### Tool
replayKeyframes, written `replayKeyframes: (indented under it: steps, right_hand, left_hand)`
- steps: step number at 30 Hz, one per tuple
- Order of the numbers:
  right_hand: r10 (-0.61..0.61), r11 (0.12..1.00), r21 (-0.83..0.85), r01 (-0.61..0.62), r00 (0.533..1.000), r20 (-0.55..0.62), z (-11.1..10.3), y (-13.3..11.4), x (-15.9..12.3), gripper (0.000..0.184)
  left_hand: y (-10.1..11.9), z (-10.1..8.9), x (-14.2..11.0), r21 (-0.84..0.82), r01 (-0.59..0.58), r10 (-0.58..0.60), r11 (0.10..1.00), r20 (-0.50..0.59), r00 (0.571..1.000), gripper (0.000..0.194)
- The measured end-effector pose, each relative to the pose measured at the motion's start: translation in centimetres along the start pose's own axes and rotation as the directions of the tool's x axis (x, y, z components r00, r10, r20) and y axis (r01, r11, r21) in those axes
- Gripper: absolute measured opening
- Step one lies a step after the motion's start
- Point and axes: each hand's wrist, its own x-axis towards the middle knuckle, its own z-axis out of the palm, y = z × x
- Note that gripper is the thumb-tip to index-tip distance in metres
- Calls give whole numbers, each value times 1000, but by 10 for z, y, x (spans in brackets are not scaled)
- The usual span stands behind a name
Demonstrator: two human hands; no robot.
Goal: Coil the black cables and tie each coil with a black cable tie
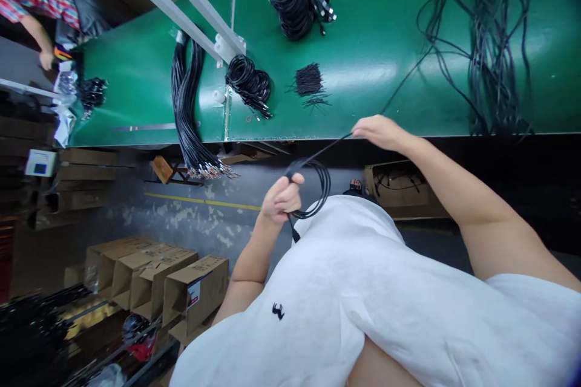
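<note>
My left hand (282,198) is closed around a loosely coiled black cable (325,184), held in front of my white shirt. A short cable end with a black connector hangs below that hand. To the right, my right hand (379,132) pinches the same cable at the bench's near edge. One stretch runs taut between the two hands. Beyond my right hand the cable leads up towards a loose heap of black cables (490,66) on the green bench (363,84).
On the bench lie coiled cables (295,0), a smaller coil bundle (249,81), black ties (308,80) and a long cable bundle (187,97) overhanging the edge. Metal posts (181,6) rise at left. Cardboard boxes (195,290) stand below. Another person's hand (46,59) is far left.
</note>
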Motion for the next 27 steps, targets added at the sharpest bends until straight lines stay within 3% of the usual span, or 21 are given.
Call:
replayKeyframes:
  steps: [2,4,6,8,10,12,15,19,23,27]
  right_hand:
    - [146,966,-209,-153,988,-49,0,39,-21,39]
    - [182,929,-337,-155,982,50,8,44,-45,36]
    - [46,950,-311,38,965,258,27,12,-68,34]
    - [-186,956,-141,257,902,389,46,-41,-82,33]
    - [-379,910,-10,414,843,382,59,-93,-79,35]
    - [-447,883,6,470,835,320,61,-125,-61,36]
    - [-423,894,-30,447,864,272,51,-130,-27,35]
    - [-331,942,63,331,876,350,30,-106,-16,35]
    - [-183,965,244,91,904,387,14,-99,-27,40]
    - [-171,957,282,63,909,379,12,-98,-18,42]
  left_hand:
    - [14,-7,-11,-70,-184,172,980,-151,973,38]
    - [24,-13,-17,-107,-316,283,943,-243,928,37]
    - [29,-19,-15,-94,-359,323,928,-274,906,33]
    - [26,-23,-6,-7,-331,316,944,-281,906,27]
    - [15,-25,9,138,-234,264,962,-273,925,29]
    - [-4,-24,21,278,-104,174,955,-238,956,39]
    - [-32,-16,27,414,67,-32,908,-90,995,52]
    - [-46,-6,18,450,203,-271,870,90,958,54]
    - [-40,1,16,404,210,-257,890,66,964,51]
    - [-37,8,19,333,234,-280,913,97,955,48]
